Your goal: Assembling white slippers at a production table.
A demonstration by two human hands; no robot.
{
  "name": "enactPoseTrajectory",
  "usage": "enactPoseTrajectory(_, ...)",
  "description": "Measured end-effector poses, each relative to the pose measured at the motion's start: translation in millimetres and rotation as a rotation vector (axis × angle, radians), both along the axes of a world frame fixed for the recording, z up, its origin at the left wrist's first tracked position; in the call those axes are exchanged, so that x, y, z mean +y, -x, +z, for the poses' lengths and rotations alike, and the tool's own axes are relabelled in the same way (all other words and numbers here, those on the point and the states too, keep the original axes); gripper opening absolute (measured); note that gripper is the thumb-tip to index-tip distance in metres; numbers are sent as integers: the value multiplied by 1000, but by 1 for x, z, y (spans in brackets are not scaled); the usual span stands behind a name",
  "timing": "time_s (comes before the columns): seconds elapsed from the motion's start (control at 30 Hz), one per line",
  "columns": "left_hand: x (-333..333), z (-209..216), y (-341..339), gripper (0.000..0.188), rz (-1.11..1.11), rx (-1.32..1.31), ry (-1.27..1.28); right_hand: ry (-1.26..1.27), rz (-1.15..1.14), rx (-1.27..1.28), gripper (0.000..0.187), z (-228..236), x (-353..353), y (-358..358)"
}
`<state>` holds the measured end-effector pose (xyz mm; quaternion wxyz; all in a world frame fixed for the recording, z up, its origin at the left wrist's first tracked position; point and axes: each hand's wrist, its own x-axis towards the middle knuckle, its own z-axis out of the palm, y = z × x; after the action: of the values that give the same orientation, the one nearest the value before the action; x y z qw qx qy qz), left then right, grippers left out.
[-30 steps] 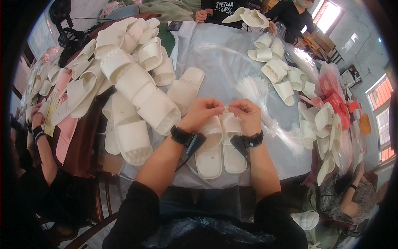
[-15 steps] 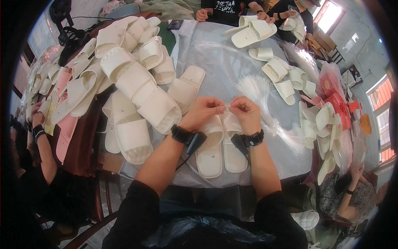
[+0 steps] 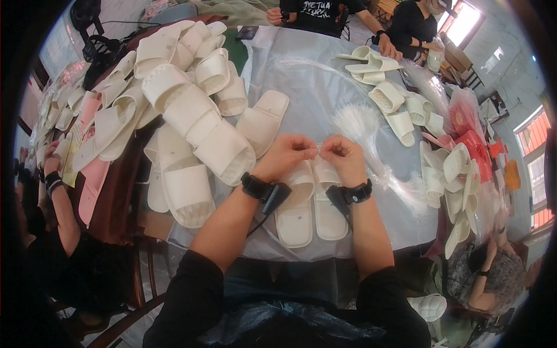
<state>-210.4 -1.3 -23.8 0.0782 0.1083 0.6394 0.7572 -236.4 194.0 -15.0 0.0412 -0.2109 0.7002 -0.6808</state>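
Slippers (image 3: pixel 185 116) sat heaped far left, loose and unpaired as far as I could tell. Left hand (image 3: pixel 285 155) was pinched shut at the fingertips over the white slipper pair (image 3: pixel 312 200) lying side by side at the table's near edge. Right hand (image 3: pixel 343 159) pinched likewise, almost touching the left; what they gripped was too small to tell. Clear plastic ties (image 3: pixel 371 136) lay just right. I judged this pair unfinished, with many left.

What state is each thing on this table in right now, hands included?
Left hand: fingers pinched, resting on the slipper pair.
Right hand: fingers pinched, close to the left.
Slipper pair: side by side, flat, soles down.
Slipper heap: stacked, overlapping.
Clear strand bundle: lying loose, fanned.
Plastic table cover: spread flat.
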Motion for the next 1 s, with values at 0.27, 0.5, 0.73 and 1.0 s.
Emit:
enactPoseTrajectory(0.27,-1,-1,1,14,9,24,-2,81,-55,-92,10,0,-1,-2)
enactPoseTrajectory(0.5,1,-3,3,14,1,31,-11,120,-16,-48,11,-1,-2,-2)
enactPoseTrajectory(0.73,1,2,0,15,-8,27,5,38,5,-62,10,0,0,-1)
enactPoseTrajectory(1.0,2,-3,1,14,1,17,41,10,3,-13,8,-1,-1,0)
